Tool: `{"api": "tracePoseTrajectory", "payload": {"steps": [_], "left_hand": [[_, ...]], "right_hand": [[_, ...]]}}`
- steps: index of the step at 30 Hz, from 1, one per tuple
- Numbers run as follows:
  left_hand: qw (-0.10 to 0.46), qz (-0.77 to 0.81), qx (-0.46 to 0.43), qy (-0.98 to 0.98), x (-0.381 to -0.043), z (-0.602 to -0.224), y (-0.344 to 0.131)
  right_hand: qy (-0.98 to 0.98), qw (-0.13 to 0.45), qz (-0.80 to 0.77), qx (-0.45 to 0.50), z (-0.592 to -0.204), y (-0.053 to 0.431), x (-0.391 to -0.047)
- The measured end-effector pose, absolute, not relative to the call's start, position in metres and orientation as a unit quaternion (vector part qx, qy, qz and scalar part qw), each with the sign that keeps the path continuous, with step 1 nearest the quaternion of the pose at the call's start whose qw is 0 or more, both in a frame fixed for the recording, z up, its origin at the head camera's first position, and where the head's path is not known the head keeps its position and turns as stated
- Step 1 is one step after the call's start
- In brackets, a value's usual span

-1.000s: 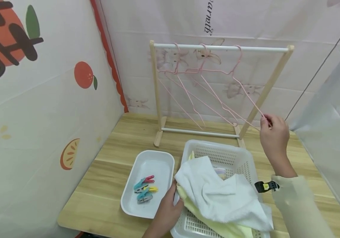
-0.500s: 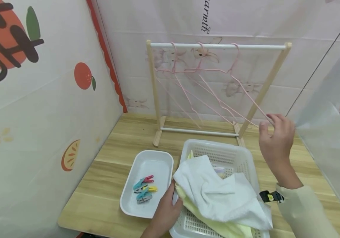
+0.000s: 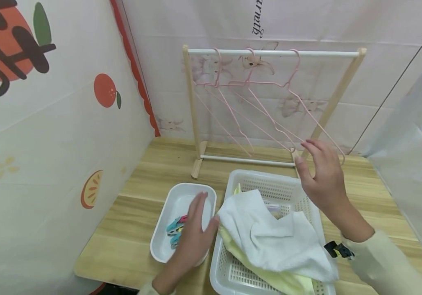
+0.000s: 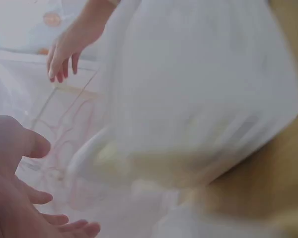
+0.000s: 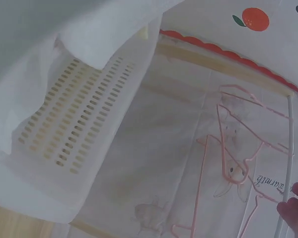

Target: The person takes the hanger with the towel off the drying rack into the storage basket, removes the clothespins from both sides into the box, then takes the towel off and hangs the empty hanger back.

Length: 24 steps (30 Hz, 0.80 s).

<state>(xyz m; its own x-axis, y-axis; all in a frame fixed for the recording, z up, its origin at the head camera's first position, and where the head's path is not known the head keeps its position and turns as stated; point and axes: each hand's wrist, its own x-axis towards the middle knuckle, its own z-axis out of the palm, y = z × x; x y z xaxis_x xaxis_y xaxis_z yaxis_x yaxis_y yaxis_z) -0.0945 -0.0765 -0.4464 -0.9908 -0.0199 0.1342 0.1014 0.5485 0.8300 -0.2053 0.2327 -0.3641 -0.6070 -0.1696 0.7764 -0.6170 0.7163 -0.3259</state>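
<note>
My left hand [image 3: 192,235] is raised over the small white tray [image 3: 159,241], fingers extended and holding nothing. It partly hides the clothespins [image 3: 174,226] lying in the tray. In the left wrist view its thumb and fingers [image 4: 39,197] are spread apart. My right hand [image 3: 323,180], fingers loosely bent with a gap to the thumb, hovers over the basket's right back corner. Its fingertips overlap the lower bar of the rightmost pink hanger [image 3: 316,119]. Two more pink hangers [image 3: 233,116] hang left of it. A white towel [image 3: 277,241] lies over yellow cloth [image 3: 244,254] in the white basket [image 3: 223,270].
The hangers hang from the white rod [image 3: 325,53] of a wooden-sided rack [image 3: 191,102] at the back of the wooden table [image 3: 119,241]. Printed cloth walls [image 3: 48,164] enclose the table at the left, back and right.
My left hand has let go of the basket's left edge and towel and moved left over the tray. My right hand has released the rightmost hanger's corner and moved left.
</note>
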Motion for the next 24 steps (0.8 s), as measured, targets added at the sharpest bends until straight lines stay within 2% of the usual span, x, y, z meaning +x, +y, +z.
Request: {"api": "tracePoseTrajectory", "payload": {"steps": [9,14,24], "left_hand": [[0.12,-0.29,-0.171,-0.934,-0.151,-0.375,-0.073],[0.139,-0.185,-0.235,-0.944,-0.179,-0.352,-0.067],[0.087,-0.041,-0.28,-0.955,-0.211,-0.351,-0.052]], "right_hand": [[-0.882,0.285,0.239,0.291,-0.356,0.233,-0.209],[-0.898,0.236,0.191,0.318,-0.357,0.232,-0.216],[-0.914,0.176,0.121,0.346,-0.37,0.228,-0.223]]}}
